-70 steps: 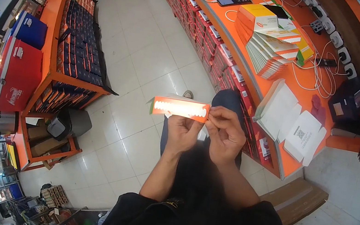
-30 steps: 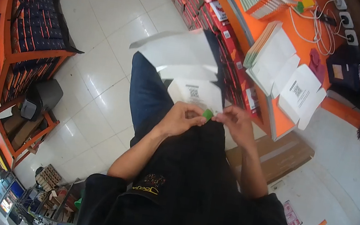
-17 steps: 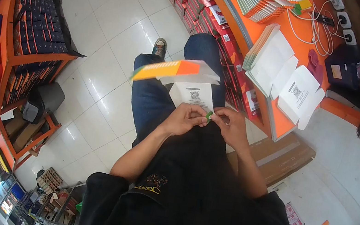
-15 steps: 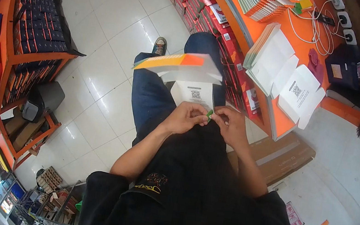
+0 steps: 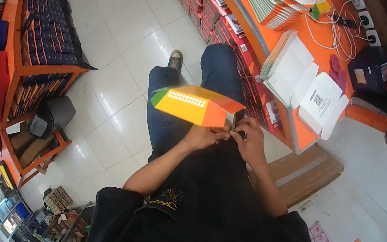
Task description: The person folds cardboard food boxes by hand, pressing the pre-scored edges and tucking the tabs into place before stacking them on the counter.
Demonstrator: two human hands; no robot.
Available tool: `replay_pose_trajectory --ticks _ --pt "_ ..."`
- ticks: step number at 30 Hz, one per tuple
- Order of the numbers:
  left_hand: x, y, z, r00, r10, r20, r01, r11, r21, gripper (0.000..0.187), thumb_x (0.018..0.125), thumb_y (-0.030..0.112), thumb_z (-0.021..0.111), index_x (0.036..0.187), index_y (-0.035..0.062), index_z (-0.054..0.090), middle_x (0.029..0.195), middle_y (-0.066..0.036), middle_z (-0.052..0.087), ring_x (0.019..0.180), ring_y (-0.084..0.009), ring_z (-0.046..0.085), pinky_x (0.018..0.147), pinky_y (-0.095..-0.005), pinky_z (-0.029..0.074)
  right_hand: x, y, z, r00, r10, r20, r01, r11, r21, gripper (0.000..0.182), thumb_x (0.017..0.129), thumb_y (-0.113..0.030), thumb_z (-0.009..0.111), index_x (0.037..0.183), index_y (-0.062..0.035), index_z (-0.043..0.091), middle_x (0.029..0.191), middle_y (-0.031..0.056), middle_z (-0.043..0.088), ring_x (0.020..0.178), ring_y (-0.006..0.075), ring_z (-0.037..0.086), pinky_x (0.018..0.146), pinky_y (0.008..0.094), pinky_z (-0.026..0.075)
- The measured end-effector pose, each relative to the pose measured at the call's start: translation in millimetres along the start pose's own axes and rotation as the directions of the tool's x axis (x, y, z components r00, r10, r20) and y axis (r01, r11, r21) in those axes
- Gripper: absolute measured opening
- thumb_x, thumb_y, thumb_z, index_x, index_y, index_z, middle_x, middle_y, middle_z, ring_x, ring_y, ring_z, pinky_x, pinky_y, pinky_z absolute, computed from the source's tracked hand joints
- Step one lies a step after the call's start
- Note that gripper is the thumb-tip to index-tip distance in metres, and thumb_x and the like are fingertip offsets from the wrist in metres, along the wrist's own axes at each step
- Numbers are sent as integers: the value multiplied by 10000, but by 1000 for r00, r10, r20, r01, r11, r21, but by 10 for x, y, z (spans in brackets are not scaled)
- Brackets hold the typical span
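In front of my lap is a partly folded cardboard carton [image 5: 191, 105], its yellow, orange and green printed outside facing up. My left hand [image 5: 204, 136] is closed in a pinch at the carton's near right corner, partly beneath it. Against those fingertips, my right hand [image 5: 249, 138] pinches the same corner from the right. The exact edge between the fingers is small and partly hidden. On the orange table to the right lies a stack of unfolded white cartons [image 5: 290, 60], the top one [image 5: 320, 100] showing a QR code.
Several folded printed cartons [image 5: 276, 3] stand on the orange table [image 5: 309, 133] beside white cables [image 5: 339, 35]. Red boxes [image 5: 227, 26] are stacked under its edge. A brown cardboard box [image 5: 305, 175] lies at my right. An orange shelf [image 5: 48, 71] with dark boxes stands left.
The carton has tipped over towards me, so its printed outside now covers the white inside and QR code. Both hands have shifted slightly right and down, still pinching at the corner.
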State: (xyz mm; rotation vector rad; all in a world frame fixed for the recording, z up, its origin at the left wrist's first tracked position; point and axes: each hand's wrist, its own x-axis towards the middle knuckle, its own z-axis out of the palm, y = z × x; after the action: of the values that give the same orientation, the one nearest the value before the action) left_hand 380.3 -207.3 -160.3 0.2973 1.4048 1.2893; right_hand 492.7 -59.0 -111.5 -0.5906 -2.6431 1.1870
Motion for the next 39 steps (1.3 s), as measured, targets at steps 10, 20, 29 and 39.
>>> replay_pose_trajectory --ticks 10,20,29,39 --pt "97 60 -18 988 65 142 -50 994 -101 118 855 31 735 961 -13 710 811 -79 731 725 -110 702 492 -188 448 -42 133 -119 946 211 246 -276 923 269 95 817 1 727 803 36 640 924 99 617 741 160 599 627 272 477" --pt "157 17 -80 998 10 62 -10 1000 0 119 854 -33 693 961 -85 698 843 -138 710 670 -162 699 610 -249 560 -210 313 174 810 503 302 -585 649 487 139 859 -89 749 816 36 705 828 43 648 706 78 556 618 220 424" --pt "161 -27 -29 988 154 -22 -142 950 279 74 852 -10 687 912 -53 693 784 -57 694 594 -70 620 536 -222 501 -229 164 184 794 531 297 -585 530 614 129 893 -68 699 913 60 697 873 88 710 804 131 667 752 241 518" --pt "158 -27 -40 993 119 16 -120 981 153 56 881 -14 679 931 -39 686 750 -28 661 570 -41 556 477 -208 447 -287 141 358 872 486 64 -463 773 433 127 902 -79 689 929 44 706 845 99 705 771 131 674 700 243 520"
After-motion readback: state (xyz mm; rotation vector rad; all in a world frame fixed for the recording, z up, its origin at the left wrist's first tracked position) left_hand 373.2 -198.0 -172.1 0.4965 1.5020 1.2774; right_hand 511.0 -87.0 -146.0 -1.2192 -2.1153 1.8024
